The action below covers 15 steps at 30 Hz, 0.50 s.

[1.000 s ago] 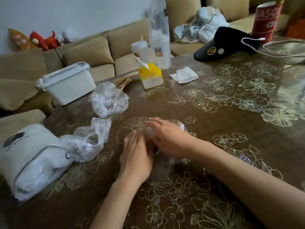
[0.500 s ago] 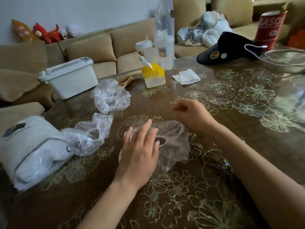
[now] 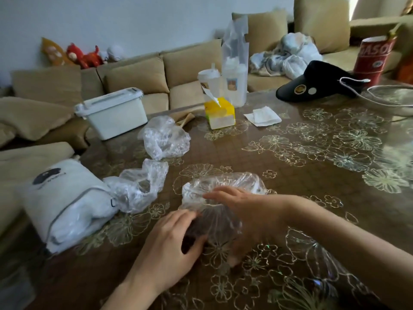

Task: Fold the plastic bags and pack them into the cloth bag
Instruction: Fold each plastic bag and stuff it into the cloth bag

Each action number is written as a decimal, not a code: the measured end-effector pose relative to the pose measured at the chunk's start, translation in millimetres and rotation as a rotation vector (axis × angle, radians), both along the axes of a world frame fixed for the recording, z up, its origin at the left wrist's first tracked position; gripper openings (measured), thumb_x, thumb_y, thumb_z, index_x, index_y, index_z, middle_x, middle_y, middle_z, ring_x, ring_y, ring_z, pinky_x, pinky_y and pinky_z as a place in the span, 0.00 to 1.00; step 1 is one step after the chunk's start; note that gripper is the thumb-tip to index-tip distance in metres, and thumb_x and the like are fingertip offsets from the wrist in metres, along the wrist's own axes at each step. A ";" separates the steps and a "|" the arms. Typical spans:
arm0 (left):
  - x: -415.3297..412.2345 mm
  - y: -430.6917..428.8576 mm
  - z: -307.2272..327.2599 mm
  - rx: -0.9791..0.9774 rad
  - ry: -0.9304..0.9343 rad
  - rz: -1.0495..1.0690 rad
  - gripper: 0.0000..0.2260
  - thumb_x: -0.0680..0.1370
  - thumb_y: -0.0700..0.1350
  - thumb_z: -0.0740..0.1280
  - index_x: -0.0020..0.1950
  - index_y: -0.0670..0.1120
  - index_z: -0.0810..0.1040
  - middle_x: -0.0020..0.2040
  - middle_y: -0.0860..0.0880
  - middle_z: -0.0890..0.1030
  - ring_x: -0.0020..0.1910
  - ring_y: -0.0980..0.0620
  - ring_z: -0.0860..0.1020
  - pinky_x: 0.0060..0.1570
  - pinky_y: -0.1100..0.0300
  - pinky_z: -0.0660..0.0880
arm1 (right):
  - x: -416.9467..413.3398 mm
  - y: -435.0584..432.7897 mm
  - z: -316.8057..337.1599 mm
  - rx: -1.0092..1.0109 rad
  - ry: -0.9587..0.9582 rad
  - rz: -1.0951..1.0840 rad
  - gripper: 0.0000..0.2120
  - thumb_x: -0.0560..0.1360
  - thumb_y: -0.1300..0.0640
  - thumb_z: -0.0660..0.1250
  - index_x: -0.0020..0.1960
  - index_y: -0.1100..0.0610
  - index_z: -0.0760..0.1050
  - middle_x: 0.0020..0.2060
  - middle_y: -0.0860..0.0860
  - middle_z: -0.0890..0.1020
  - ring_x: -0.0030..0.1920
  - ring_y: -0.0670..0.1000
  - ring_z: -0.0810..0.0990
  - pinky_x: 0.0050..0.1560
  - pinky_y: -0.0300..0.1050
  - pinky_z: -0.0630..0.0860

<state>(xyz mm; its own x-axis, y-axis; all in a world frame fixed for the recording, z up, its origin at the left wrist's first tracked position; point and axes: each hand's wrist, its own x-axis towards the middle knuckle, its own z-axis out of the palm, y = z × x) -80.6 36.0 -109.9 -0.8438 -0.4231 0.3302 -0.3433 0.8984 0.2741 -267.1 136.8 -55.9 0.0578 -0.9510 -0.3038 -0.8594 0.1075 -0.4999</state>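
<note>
On the near part of the table, a clear plastic bag lies flattened under both hands. The right hand lies across it with fingers straight and pointing left. It grasps nothing and simply presses the film down, probably to push out air and hold a crease. The left hand sits at the bag's near-left edge with fingers bent and thumb spread toward the plastic; whether it pinches the edge or only touches it, I cannot tell.

The cloth bag lies on its side at the table's left, mouth turned toward the hands, likely so folded bags can go straight in. A nearer crumpled bag touches that mouth, and a farther crumpled bag sits beyond it, both unfolded.

The tabletop is glossy brown with gold flowers, slick enough that film may slide. A yellow tissue box, a napkin and a black visor stand farther off, and a beige sofa runs behind
</note>
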 end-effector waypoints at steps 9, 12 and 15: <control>-11.6 -9.0 8.2 -0.025 0.138 0.028 0.18 0.79 0.62 0.53 0.44 0.52 0.75 0.37 0.65 0.73 0.37 0.64 0.73 0.34 0.71 0.68 | -2.9 -11.0 -35.9 -0.643 0.210 0.006 0.13 0.73 0.58 0.61 0.54 0.61 0.79 0.56 0.56 0.80 0.56 0.54 0.78 0.59 0.48 0.74; -13.8 -7.9 14.2 -0.144 0.071 -0.021 0.22 0.78 0.65 0.52 0.54 0.51 0.75 0.44 0.67 0.70 0.41 0.68 0.71 0.41 0.73 0.69 | -12.8 -10.6 -40.5 -0.724 0.002 -0.206 0.09 0.76 0.60 0.62 0.49 0.63 0.79 0.46 0.54 0.82 0.47 0.52 0.79 0.49 0.44 0.74; -13.0 -15.0 7.1 -0.174 0.057 -0.004 0.13 0.76 0.55 0.64 0.54 0.49 0.76 0.49 0.60 0.74 0.47 0.62 0.73 0.46 0.66 0.75 | -20.7 -8.5 -39.0 -0.707 -0.235 -0.322 0.05 0.76 0.58 0.66 0.48 0.59 0.79 0.41 0.45 0.80 0.42 0.42 0.77 0.43 0.33 0.71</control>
